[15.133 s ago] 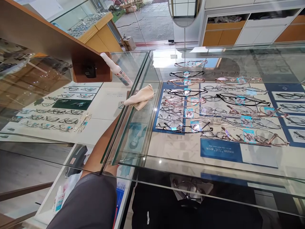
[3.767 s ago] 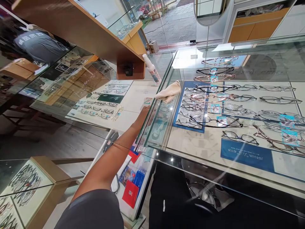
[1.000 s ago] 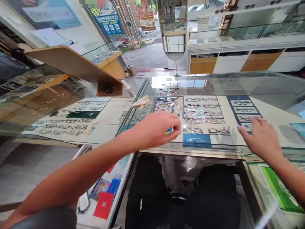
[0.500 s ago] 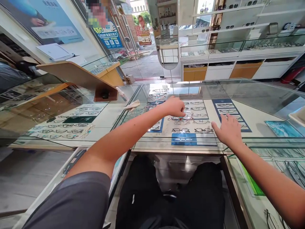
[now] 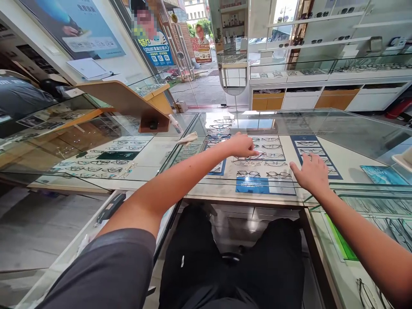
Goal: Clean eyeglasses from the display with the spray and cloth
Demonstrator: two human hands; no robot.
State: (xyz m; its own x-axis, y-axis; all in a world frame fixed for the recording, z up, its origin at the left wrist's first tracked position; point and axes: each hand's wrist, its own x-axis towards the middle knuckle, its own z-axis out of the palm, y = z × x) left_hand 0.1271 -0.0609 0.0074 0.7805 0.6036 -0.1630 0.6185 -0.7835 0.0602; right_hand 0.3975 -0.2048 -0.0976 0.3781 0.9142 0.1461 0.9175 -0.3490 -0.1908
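Note:
My left hand (image 5: 243,145) reaches over the middle of the glass display counter (image 5: 206,195). Its fingers are curled closed, and whatever they may hold is hidden. Rows of eyeglasses (image 5: 248,174) lie below it, under the glass top. My right hand (image 5: 311,172) rests with spread fingers above the glass, further right, and holds nothing. Beside it, a dark blue display card (image 5: 334,172) carries several eyeglasses. A blue and white card (image 5: 252,185) lies near the counter's front edge, between the hands.
A folded cloth (image 5: 188,138) and a small white bottle (image 5: 175,123) are left of my left hand. A brown slanted board (image 5: 125,101) stands behind them. Right of me, another glass case (image 5: 373,249) holds eyeglasses. A mirror (image 5: 233,64) stands beyond the counter. Someone's grey sleeve (image 5: 22,94) shows far left.
The whole view has shifted slightly. My left hand has moved a little to the right over the glass, its fingers still curled. My right hand has stayed in about the same place.

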